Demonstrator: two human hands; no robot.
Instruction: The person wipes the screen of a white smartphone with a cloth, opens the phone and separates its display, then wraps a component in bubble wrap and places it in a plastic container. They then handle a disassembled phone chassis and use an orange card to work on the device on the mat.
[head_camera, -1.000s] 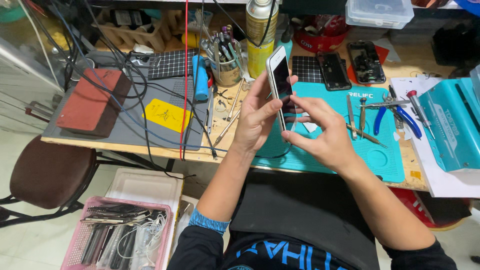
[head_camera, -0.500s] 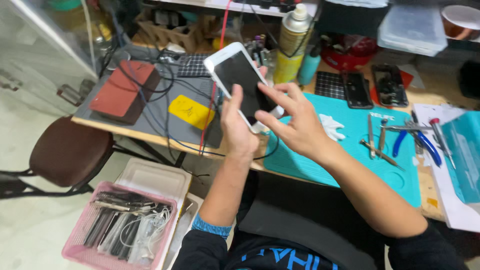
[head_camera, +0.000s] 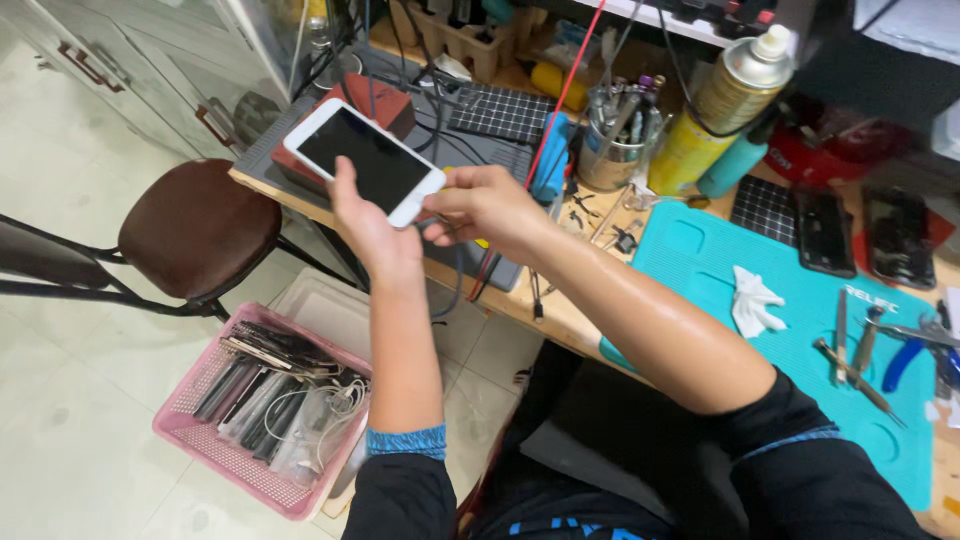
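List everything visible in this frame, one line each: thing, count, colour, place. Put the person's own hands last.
smartphone: 1, white with dark screen, held off the bench's left end
work mat: 1, teal, on the bench at right
cloth: 1, white, on the mat
spray can: 1, yellow with white cap, back of bench
tool cup: 1, metal, beside the can
spare phones: 2, black, behind the mat
hand tools: several, metal, one blue-handled, right of mat
basket: 1, pink, on the floor, holding parts and cables
stool: 1, brown seat, left of bench
left hand: grips the smartphone from below
right hand: at the smartphone's near end
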